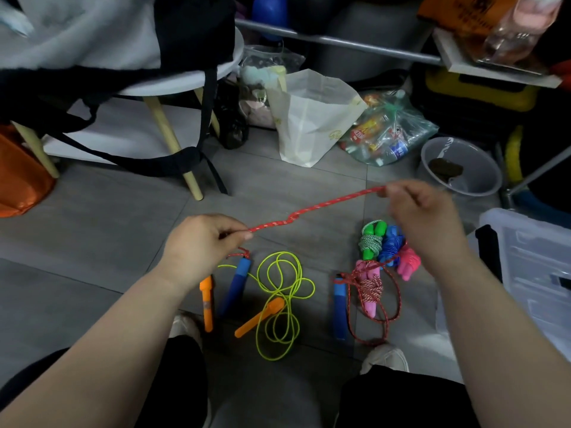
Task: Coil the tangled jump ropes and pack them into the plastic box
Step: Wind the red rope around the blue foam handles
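A red speckled jump rope (pixel 312 209) with a knot near its middle stretches taut between my hands above the grey floor. My left hand (pixel 200 242) pinches one end of the stretch, and my right hand (pixel 423 217) pinches the other. Its two blue handles (pixel 236 285) (pixel 339 307) lie on the floor, the rest of the rope looped at the right one. A neon-yellow rope (pixel 284 304) with orange handles (pixel 207 304) lies loose in the middle. Coiled green (pixel 370 240), blue (pixel 391 244) and pink (pixel 408 262) ropes sit bundled at right. A clear plastic box (pixel 531 273) stands at far right.
A white stool with wooden legs (pixel 173 131) draped in black straps stands at back left. A white paper bag (pixel 312 118), a clear bag of packets (pixel 386 128) and a grey bowl (pixel 463 168) sit behind. My shoes (pixel 386 358) are at the bottom.
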Tool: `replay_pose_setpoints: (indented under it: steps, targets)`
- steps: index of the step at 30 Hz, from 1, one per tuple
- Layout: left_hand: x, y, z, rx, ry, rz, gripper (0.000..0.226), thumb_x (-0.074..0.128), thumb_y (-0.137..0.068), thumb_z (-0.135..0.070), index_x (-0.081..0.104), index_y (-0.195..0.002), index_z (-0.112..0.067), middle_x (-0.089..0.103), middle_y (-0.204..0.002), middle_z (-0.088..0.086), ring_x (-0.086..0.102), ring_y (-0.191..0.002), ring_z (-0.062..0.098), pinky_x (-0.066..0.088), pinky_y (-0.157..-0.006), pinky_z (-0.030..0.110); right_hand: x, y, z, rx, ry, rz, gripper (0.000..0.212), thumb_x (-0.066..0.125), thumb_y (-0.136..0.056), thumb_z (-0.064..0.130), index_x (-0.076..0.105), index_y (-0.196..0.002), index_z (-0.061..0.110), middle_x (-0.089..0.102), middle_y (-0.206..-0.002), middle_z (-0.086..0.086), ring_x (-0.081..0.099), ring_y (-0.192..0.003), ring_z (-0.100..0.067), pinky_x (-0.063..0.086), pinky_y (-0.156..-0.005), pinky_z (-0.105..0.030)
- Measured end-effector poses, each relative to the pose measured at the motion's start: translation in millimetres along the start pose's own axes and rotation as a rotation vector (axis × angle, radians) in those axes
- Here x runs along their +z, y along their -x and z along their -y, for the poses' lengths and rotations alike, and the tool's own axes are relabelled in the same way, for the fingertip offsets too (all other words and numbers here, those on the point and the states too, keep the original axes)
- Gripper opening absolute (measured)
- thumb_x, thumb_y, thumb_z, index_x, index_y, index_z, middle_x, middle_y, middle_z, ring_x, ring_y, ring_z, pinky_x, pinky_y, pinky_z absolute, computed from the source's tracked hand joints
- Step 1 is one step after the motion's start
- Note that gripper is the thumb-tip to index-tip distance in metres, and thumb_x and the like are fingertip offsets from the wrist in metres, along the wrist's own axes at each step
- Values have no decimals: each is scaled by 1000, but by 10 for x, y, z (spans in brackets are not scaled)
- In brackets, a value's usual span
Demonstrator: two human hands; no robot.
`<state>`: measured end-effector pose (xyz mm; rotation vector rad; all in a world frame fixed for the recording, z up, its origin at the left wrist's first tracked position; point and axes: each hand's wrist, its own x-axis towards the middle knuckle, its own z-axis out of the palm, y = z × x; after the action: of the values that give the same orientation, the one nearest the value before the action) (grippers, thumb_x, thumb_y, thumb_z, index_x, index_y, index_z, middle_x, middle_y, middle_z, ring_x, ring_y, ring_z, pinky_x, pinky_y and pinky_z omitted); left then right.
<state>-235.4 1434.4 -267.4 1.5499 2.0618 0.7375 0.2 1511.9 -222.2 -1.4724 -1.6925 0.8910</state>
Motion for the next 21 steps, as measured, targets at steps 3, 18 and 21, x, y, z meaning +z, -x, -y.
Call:
replay_pose_setpoints:
  steps: [3,18,21]
  targets:
    - [1,22,21,-72,-57,-19,8,68,-78,-28,69,-78,-21,64,-79,-2,60,-87,18,45,-74,31,-94,-13,-85,81,-53,-70,22,44,-93,13,59,-76,13,43,-51,4,42,-38,4,29,-42,-6]
    - [291,135,-539,4,852,131,63,63,-60,-14,44,-118,-26,60,-108,-8,57,-99,0,42,-88,10,387,242,164,-77,-97,598,26,49,-89,5,59,-73,22,47,-38,14,41,-41,1,32,-49,-11]
    - [136,49,-618,-141,1559,286,51,68,-55,-13,52,-104,-13,68,-68,-3,66,-64,8,55,-68,20,389,248,119,-62,4,635,17,50,-89,6,61,-80,14,48,-38,19,44,-42,4,32,-48,-8]
